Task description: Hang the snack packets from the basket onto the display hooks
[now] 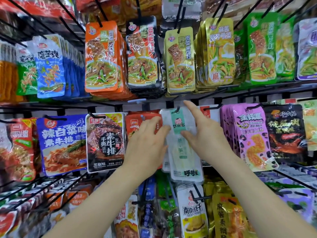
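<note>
- The left hand [149, 140] has its fingers curled against the left edge of a white packet [184, 162], gripping it there; its thumb is hidden.
- The right hand [205, 134] lays its thumb on the packet's front by the mint label. Its forefinger points straight up along the right side, and its other fingers go behind the packet.
- The white packet hangs upright from a black hook [178, 108] in the middle row, between both hands.
- Red packets [135, 122] sit partly behind the left hand, with a black packet [105, 141] further left.
- Purple packets [248, 134] hang just beside the right hand.
- Olive-yellow packets [180, 60] hang in the row above.
</note>
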The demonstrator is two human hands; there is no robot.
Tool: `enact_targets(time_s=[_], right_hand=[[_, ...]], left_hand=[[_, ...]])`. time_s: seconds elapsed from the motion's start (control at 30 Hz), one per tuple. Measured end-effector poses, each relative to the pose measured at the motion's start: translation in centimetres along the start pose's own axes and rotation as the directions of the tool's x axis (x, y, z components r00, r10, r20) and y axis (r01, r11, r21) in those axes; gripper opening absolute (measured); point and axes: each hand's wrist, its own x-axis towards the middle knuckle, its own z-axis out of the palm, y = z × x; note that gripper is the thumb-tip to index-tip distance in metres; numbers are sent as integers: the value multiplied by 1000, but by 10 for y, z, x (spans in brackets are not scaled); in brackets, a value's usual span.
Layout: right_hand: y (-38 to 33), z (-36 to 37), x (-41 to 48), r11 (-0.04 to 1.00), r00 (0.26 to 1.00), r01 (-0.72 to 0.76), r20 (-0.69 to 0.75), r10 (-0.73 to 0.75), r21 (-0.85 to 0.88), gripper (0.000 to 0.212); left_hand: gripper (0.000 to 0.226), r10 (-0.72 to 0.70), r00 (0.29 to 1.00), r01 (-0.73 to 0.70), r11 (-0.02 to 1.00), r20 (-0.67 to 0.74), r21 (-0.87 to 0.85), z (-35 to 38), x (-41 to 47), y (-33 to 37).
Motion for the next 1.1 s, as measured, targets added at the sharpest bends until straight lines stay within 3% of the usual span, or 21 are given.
enact_targets(time_s=[0.1,0.2,0.33,0.6,0.7,0.8,0.93,1.1], right_hand=[[1,8,-1,995,991,96,-89,-96,-6,68],[7,19,-3,984,973,175,-150,-174,-8,48],[11,30,4,973,956,212,-188,-227,-93,19],[22,40,20,982,982,149,-101,-161,-117,36],[21,39,25,959,994,106,-11,-113,-263,39],[16,35,23,878,993,113,30,-113,-465,42],[11,32,11,870,990,136,29,-139,-474,45],[19,33,5,832,993,116,77,-89,-542,54]], left_hand=[[71,-35,991,14,987,130,161,6,-1,-4],[67,-28,982,-25,961,185,276,8,1,-3],[65,-46,986,-16,928,158,371,13,9,-5],[65,48,989,-106,887,137,450,17,6,-7],[68,105,979,-164,912,173,377,18,9,-3],[88,44,957,-135,943,288,305,23,12,8],[106,-32,938,-79,950,344,302,22,21,13],[111,-47,940,-86,925,337,370,28,25,16]])
